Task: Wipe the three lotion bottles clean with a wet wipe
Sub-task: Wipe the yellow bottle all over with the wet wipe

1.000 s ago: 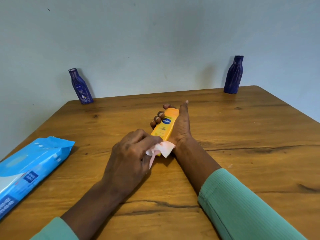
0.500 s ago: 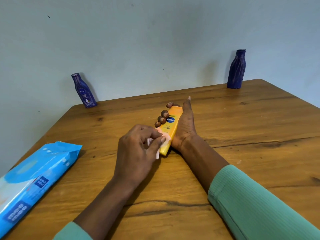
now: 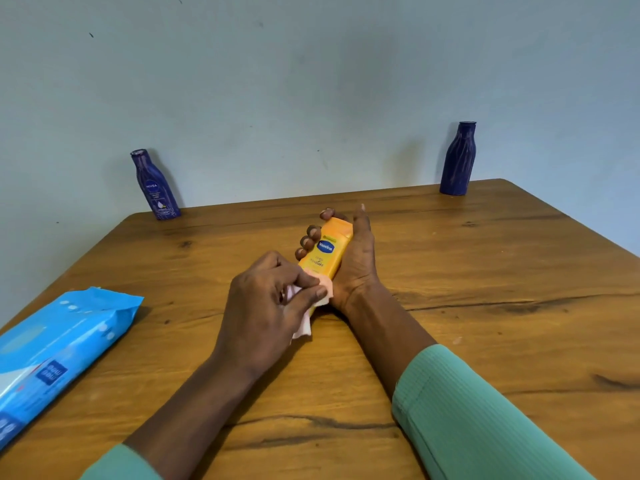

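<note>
A yellow lotion bottle (image 3: 325,252) lies in my right hand (image 3: 356,261), whose fingers curl under and around it at the middle of the wooden table (image 3: 485,289). My left hand (image 3: 268,306) pinches a white wet wipe (image 3: 320,292) against the bottle's near end. A dark blue lotion bottle (image 3: 156,187) with a label stands at the table's far left corner by the wall. Another dark blue bottle (image 3: 459,161) stands at the far right corner.
A blue pack of wet wipes (image 3: 59,351) lies on the table's left side near the edge. A pale wall runs right behind the table's far edge.
My left hand has rubbed the wipe along the near end of the yellow bottle, first up onto its side, then back toward its base. The right hand keeps holding the bottle.
</note>
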Demonstrator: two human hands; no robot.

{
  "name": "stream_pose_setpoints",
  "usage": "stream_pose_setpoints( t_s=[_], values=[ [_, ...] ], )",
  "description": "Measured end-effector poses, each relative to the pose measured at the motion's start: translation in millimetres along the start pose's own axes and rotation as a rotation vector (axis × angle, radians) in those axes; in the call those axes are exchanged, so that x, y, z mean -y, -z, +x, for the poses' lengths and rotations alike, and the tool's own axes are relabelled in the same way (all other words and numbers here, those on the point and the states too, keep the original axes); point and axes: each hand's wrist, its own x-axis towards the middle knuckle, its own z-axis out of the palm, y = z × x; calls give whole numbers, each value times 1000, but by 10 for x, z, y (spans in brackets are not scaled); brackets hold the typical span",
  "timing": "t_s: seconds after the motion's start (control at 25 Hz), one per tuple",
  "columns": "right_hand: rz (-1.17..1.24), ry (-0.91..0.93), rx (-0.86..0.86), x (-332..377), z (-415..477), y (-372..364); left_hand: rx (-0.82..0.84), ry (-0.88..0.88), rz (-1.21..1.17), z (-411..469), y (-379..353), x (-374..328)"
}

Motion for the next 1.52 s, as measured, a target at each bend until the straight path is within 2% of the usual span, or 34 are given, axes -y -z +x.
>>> stream_pose_setpoints(
  t_s=[0.16,0.28,0.4,0.48,0.6,0.72,0.8,0.92,1.08,1.32,1.4,1.52],
  values=[
    [-25,-14,-27,-14,32,-20,-90,72,-61,123,-21,104],
    [-93,-37,-47,-45,55,-16,-46,149,-134,145,61,221],
    [-202,-46,-21,-64,49,-15,24,116,-176,114,111,244],
    [-267,-42,8,-77,43,-28,11,36,-162,129,86,191],
    [-265,-68,29,-91,12,-88,-106,-43,-129,317,-24,88],
    [-275,-105,10,-95,-5,-72,-229,23,-79,546,-158,-63],
    [-277,-100,-15,-92,10,-50,-255,68,-55,628,-211,-111],
    [-289,-135,-35,-76,19,-47,-209,112,-114,636,-175,-27],
    [-331,-170,-60,-80,24,-45,-113,317,-368,654,25,221],
    [-300,-138,-37,-100,34,-59,-172,43,-183,631,-148,-43],
    [-340,-140,-50,-101,48,-40,-125,121,-272,646,-82,29],
    [-448,-151,-61,-90,31,-58,15,315,-526,664,72,190]
  ],
)
